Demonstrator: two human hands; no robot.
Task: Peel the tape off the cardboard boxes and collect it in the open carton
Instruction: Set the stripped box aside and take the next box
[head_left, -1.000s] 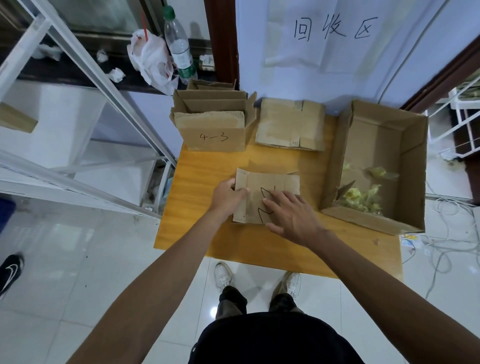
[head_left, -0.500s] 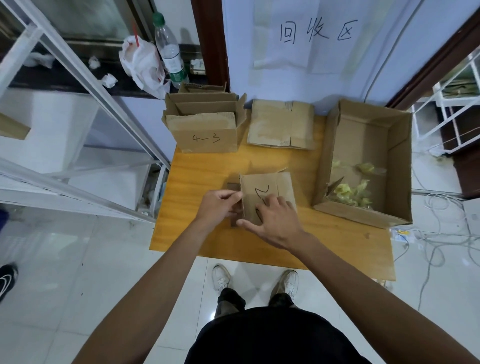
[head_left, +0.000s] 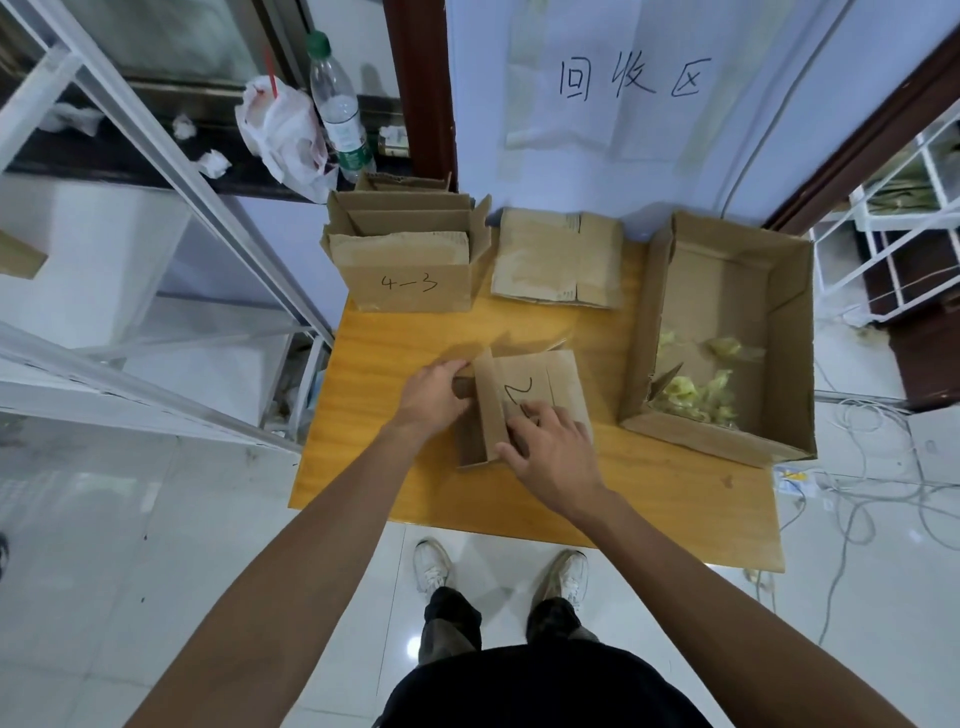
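White shoes (head_left: 434, 564) stand on glossy floor tiles under the near edge of the worktop (head_left: 649, 493), a smooth yellow wood board.

On its middle lies the box (head_left: 550, 379), small, brown corrugated card with a black scrawl on its top face and one flap standing up along its left side. The right hand (head_left: 556, 457) lies on the near part of that face, fingers bent onto the card and thumb hooked at the flap's near end, covering part of the scrawl. The left hand (head_left: 431, 395) grips the box's left side, fingers curled; their tips are hidden behind the flap.

Just right of the box sits the carton (head_left: 789, 332), large, open and deep, with crumpled yellowish tape (head_left: 691, 395) on its floor, apart from both hands. Any tape on the box itself is too faint to make out.

At the far edge stand an open box marked 4-3 (head_left: 410, 283) and a flattened one (head_left: 556, 260).
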